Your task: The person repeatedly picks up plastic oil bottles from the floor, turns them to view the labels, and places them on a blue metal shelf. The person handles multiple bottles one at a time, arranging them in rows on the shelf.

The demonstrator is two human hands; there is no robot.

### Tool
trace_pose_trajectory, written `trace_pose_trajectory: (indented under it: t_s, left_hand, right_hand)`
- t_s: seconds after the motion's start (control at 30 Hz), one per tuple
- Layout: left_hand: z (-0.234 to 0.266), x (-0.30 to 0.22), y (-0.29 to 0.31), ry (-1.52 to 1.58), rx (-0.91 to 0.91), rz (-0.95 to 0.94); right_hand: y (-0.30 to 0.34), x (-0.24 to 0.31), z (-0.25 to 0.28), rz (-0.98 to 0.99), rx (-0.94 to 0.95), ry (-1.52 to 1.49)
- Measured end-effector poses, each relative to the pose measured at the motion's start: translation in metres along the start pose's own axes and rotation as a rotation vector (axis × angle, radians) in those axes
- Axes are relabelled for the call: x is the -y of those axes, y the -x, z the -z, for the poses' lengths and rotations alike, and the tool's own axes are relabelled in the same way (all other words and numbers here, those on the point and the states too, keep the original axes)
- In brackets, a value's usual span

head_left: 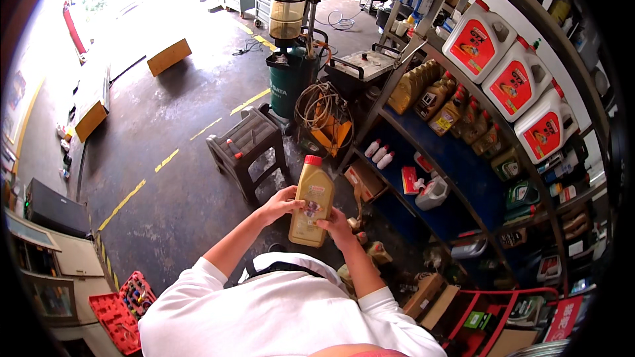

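Note:
Upright in front of me is a gold motor oil bottle [313,192] with a red cap, held between both hands. My left hand [280,205] grips its left side near the label, thumb across the front. Lower down on the right side, my right hand [337,225] is closed round the bottle, with fingers partly hidden behind it. Just beyond stands a dark plastic step stool [248,139], and a small red-capped item [234,149] lies on its top.
To the right, a metal shelf [423,139] carries gold oil bottles [433,96] and large white jugs [479,41]. Ahead stands a green oil drainer [284,86] beside a coiled hose [322,107]. A red tool case [119,314] lies open at lower left. Cardboard boxes [426,297] sit low right.

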State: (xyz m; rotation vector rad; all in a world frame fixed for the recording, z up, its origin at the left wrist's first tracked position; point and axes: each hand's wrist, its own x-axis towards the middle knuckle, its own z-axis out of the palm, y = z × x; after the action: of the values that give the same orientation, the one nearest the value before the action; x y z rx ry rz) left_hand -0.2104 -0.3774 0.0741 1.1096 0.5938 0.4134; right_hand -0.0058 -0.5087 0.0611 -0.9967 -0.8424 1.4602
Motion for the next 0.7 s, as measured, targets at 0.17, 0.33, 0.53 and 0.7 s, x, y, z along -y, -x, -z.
trace_pose_trajectory:
  t_s: [0.17,0.33,0.53,0.7]
  left_hand:
    - [0.014,0.015,0.017,0.068,0.115,0.049]
    - [0.021,0.024,0.023,0.008,0.129,-0.005]
    - [0.036,0.022,0.031,0.085,0.147,-0.026]
    - [0.048,0.026,0.026,0.088,0.222,0.011]
  right_hand:
    - [0.003,-0.009,-0.013,-0.014,-0.031,0.033]
    - [0.003,-0.029,-0.018,-0.065,-0.036,0.021]
    - [0.004,-0.034,-0.036,-0.090,-0.062,0.096]
    - [0.010,-0.042,-0.048,-0.093,-0.106,0.050]
